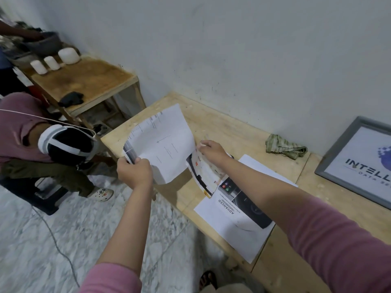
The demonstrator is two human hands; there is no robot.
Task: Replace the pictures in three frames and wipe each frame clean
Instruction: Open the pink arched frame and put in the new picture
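The left hand (133, 173) grips the lower corner of a large white sheet (167, 142), fingers curled round its edge, and holds it up above the near left end of the plywood table (232, 132), its blank back facing the camera. The right hand (212, 151) pinches the top edge of a second printed sheet (203, 176), which curls upward just right of the first. Under the right forearm lies a printed picture (239, 212) with the word ADVANCED and a dark photo, flat on the table on top of a plain white sheet. A crumpled greenish cloth (284, 146) sits near the wall, well apart from the papers. At the right edge a grey picture frame (336, 157) holding a logo print lies on the table. To the left, another person (31, 134) in a maroon shirt crouches beside a smaller wooden table (88, 81) carrying three white containers (54, 61)
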